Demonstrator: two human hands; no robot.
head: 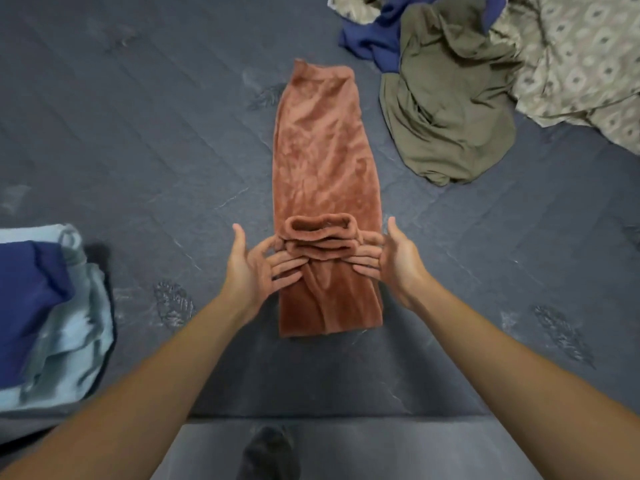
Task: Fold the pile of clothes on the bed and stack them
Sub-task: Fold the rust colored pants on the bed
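Slippage is the risk: the long rust-brown velvety garment (323, 188) lies centre frame on the dark grey bed (138, 140), the left hand (258, 263) and right hand (388, 254) pressing straight, unclenched fingers on its bunched middle, which could spring loose.

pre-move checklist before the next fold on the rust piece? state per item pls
1. Rust garment lies flat as a long narrow strip on the bed: ok.
2. Left hand on the left edge beside the bunched collar: ok, fingers straight.
3. Right hand mirrored on the right edge: ok, fingers straight.
4. Near portion smooth: not ok, creases run below the collar.
5. Landing area on the far half bare of other clothes: ok; the olive garment lies apart, to the right.
6. Room on the folded stack at left: cannot tell, partly out of frame.
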